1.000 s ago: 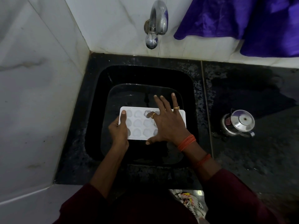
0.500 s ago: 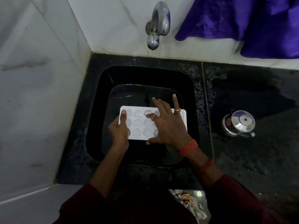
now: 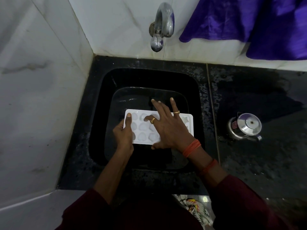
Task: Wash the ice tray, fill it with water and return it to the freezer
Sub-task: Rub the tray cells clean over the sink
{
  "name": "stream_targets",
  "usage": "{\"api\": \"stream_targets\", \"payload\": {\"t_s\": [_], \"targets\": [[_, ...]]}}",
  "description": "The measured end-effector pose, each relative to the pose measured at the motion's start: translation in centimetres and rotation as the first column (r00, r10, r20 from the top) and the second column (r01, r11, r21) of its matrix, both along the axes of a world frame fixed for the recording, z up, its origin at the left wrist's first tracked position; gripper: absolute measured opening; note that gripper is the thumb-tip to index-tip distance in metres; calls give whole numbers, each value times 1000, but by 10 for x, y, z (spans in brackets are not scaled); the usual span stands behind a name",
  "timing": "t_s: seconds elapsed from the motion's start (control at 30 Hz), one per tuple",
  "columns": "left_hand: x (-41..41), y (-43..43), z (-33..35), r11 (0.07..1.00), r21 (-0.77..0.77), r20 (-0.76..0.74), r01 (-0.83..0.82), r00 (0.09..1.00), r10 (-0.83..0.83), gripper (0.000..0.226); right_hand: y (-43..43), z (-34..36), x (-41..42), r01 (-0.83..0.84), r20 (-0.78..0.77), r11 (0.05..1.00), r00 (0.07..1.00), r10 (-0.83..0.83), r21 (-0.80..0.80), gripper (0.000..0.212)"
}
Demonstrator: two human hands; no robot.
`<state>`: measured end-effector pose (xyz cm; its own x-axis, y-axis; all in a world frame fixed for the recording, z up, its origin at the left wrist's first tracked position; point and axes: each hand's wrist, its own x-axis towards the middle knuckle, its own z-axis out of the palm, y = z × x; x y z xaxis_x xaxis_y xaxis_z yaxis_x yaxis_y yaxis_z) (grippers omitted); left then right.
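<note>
Two hands are holding the ice tray (image 3: pixel 142 127) over the sink (image 3: pixel 149 77): left hand (image 3: pixel 123 136) gripping its end, right hand (image 3: pixel 172 130) rubbing, fingers (image 3: pixel 159 108) spread loose. Probably mid-wash; filling and freezer are waiting.

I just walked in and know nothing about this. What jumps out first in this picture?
The white ice tray stands out, bright against the black sink. The left hand grips its left edge while the right hand lies spread across its cells. Above, a steel tap juts from the white wall, and a purple cloth hangs at the upper right.
</note>
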<state>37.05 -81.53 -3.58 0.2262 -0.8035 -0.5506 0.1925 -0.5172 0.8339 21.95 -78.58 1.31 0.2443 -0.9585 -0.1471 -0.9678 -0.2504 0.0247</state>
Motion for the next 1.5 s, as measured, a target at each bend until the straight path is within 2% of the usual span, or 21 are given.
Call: {"api": "stream_targets", "payload": {"t_s": [0.27, 0.5, 0.77, 1.03, 1.3, 1.5], "targets": [[-3, 1, -3, 1000, 10, -5, 6, 1000, -6, 26, -9, 2, 0, -31, -44, 996, 998, 35, 89, 112], [1, -4, -4, 1000, 13, 13, -3, 1000, 3, 27, -8, 2, 5, -44, -38, 999, 998, 45, 20, 105], [-1, -2, -5, 1000, -9, 3, 0, 1000, 0, 25, -11, -3, 10, -44, -52, 998, 998, 47, 50, 110], [-1, -1, -3, 1000, -7, -6, -4, 1000, 4, 26, -12, -3, 14, -52, -54, 999, 997, 52, 12, 102], [-4, -1, -3, 1000, -5, -7, 21, 1000, -21, 25, -15, 4, 12, -27, -119, 998, 992, 35, 63, 116], [-7, -1, -2, 1000, 8, -17, 20, 1000, -20, 26, -12, 9, 13, -27, -158, 998, 987, 36, 61, 115]]}}
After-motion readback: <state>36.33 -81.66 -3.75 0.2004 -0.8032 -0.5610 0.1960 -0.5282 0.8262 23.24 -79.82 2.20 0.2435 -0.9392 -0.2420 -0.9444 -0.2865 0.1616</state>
